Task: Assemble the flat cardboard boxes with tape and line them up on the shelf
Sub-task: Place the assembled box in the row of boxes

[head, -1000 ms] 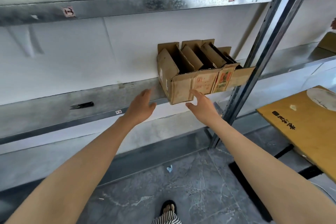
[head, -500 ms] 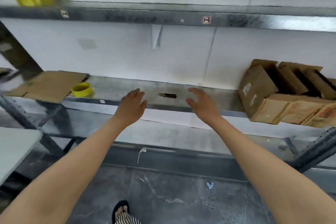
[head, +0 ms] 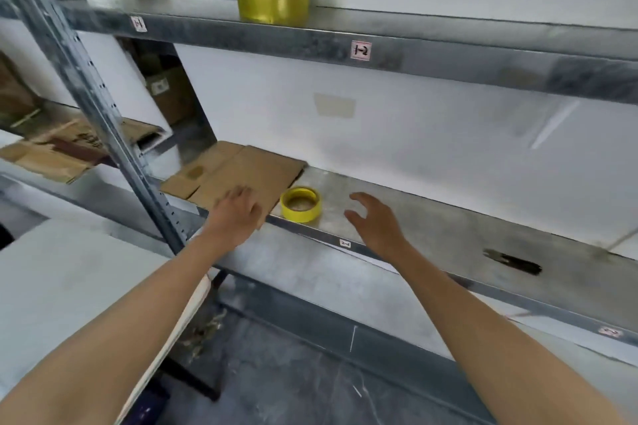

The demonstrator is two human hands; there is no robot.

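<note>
Fig.: Reach for the next flat cardboard (head: 241,167) on the middle shelf (head: 431,217).
My L hand (head: 238,214) rests on the blank's front corner, fingers flat, gripping nothing. R hand (head: 374,221) hovers just beside the yellow tape roll (head: 300,204), fingers loose, empty. Risk, imo: sliding the blank out sideways could nudge the roll, which sits by its edge, off the shelf lip.
</note>
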